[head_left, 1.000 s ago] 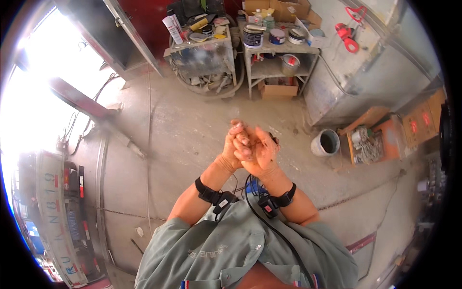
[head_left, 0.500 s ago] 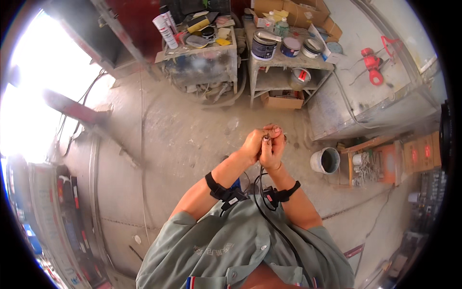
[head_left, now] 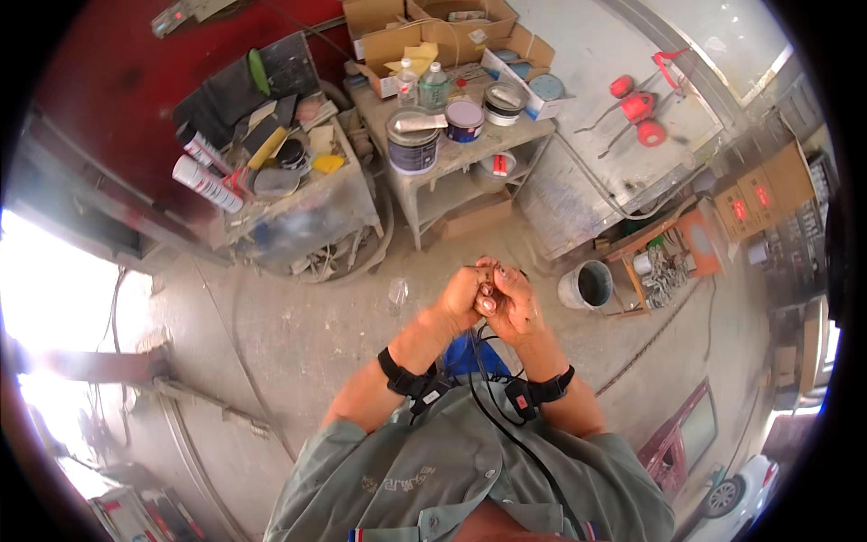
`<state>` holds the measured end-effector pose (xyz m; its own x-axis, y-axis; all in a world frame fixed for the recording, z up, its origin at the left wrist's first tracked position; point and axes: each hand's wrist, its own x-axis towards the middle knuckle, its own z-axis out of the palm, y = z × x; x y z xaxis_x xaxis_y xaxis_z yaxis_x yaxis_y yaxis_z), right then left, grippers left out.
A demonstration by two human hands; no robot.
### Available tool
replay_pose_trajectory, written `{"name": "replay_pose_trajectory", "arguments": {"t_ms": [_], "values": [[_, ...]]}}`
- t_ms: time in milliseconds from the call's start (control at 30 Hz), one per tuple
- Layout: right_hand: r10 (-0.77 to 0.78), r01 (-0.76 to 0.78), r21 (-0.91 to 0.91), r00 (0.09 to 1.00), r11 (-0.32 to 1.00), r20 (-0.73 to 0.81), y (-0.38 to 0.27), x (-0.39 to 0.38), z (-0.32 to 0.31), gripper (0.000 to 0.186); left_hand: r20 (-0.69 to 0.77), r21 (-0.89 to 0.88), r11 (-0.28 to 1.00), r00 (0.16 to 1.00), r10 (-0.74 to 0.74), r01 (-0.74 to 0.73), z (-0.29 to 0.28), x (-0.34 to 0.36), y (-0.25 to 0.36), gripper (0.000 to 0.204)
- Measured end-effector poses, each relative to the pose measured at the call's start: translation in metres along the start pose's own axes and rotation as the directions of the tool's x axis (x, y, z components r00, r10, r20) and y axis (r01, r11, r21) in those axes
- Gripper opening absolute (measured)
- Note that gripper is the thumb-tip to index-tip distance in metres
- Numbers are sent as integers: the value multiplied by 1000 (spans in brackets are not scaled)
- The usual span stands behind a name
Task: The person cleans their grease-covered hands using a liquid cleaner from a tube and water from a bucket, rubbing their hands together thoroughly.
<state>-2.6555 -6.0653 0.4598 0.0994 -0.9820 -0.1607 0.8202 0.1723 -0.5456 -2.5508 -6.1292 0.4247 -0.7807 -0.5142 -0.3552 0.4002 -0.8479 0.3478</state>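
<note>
My left hand [head_left: 462,300] and my right hand [head_left: 515,305] meet in front of my chest, fingers curled and pressed against each other. Dark smudges mark the fingertips. Whatever lies between the fingers, if anything, is hidden or too small to name. Each forearm wears a black strap [head_left: 553,387] with a small box, and black cables [head_left: 506,432] run down over my grey-green shirt. Beyond the hands stands a grey work stand [head_left: 424,203] with a dark paint can [head_left: 413,149], a purple-topped can [head_left: 464,122] and a black-and-white can [head_left: 505,104] on it.
At the left, a cluttered cart [head_left: 307,230] carries spray cans [head_left: 208,183] and sanding supplies. A red respirator [head_left: 639,108] lies on the grey surface at the right. Nearby are a bucket [head_left: 585,285], a wooden rack [head_left: 664,271] and cardboard boxes [head_left: 763,194]. A car door [head_left: 682,438] rests low right.
My view has shifted forward and turned right, so the cart and stand appear nearer and further left. Both hands stay together, with the fingers slightly rearranged.
</note>
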Motion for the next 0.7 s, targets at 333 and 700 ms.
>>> {"name": "replay_pose_trajectory", "arguments": {"t_ms": [333,700], "values": [[23,-24,-3,979,1000,-204,-58,106,-42,21,-272,197,980,962,40,15,36,95,57,19],[-154,109,-173,951,979,-268,-139,210,-67,25,-172,-15,998,983,-64,63,44,228,127,18]]}}
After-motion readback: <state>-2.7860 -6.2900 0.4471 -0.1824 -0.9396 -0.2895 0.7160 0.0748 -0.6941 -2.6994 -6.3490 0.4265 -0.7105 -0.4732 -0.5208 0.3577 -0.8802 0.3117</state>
